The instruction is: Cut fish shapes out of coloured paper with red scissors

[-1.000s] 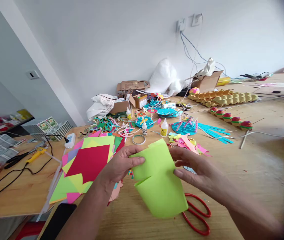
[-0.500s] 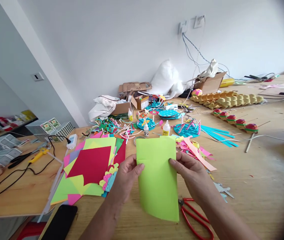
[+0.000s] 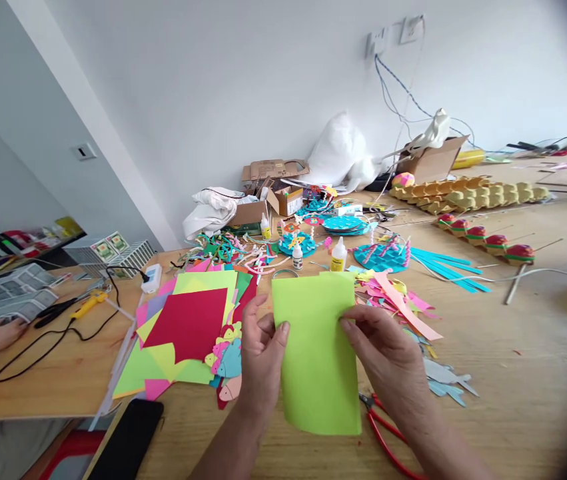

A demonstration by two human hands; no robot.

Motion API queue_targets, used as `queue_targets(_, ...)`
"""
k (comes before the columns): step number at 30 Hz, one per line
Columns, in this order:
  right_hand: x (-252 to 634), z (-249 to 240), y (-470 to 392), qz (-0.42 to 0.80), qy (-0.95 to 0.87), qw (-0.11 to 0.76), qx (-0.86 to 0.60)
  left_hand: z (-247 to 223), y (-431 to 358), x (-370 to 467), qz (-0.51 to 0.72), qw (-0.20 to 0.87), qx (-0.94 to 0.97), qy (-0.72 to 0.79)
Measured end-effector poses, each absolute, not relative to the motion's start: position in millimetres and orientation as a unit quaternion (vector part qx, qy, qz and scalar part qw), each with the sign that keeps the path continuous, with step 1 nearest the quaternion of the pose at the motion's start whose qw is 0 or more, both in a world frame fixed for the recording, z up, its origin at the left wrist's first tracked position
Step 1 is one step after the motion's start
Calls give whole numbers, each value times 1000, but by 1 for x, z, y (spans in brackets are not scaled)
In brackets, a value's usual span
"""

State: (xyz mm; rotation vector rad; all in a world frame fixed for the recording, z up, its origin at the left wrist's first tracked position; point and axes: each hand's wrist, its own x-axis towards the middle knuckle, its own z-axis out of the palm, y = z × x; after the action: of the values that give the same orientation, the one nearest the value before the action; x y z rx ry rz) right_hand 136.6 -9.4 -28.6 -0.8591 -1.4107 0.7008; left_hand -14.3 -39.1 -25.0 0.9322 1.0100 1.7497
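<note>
A light green sheet of paper is held up in front of me, its lower end curving slightly. My left hand has its thumb on the sheet's left edge, the index finger lifted clear. On the opposite edge, my right hand pinches the paper between thumb and fingers. Red-handled scissors lie on the table below my right hand, partly covered by it. Left of my left hand are paper fish cutouts beside a stack of coloured paper with a dark red sheet on top.
Glue bottles stand behind the sheet, near blue woven pieces. Paper scraps, blue strips and egg cartons lie to the right. A black phone is at front left. Another person's hand rests at far left.
My left index finger has lifted away from the sheet, which stays upright. The view has shifted slightly, showing more of the fish cutouts. The other person's hand has moved into fuller view.
</note>
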Motion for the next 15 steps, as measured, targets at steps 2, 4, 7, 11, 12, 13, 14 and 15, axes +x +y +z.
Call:
queue_targets(2, 139, -26, -10, 285, -635, 612, -376, -27, -40, -19, 692, 391, 431, 428)
queue_targets(4, 141, -23, -11, 271, -645, 606, -379, -28, -40, -24, 659, 349, 485, 456)
queue_targets(7, 141, -22, -14, 265, -652, 603, -376, -24, -41, -31, 619, 334, 520, 485)
queue_targets(11, 144, -20, -17, 256, -663, 592, -381, -15, -44, -35, 590, 304, 543, 514)
queue_targets(12, 145, -20, -18, 250, -668, 586, -384, -13, -45, -35, 585, 294, 550, 518)
queue_targets(13, 145, -19, -19, 244, -675, 579, -387, -11, -46, -36, 581, 285, 557, 521)
queue_targets(14, 146, -19, -19, 236, -682, 573, -388, -10, -46, -36, 577, 276, 564, 522)
queue_targets(15, 147, -19, -20, 226, -688, 570, -389, -9, -47, -37, 574, 267, 571, 523)
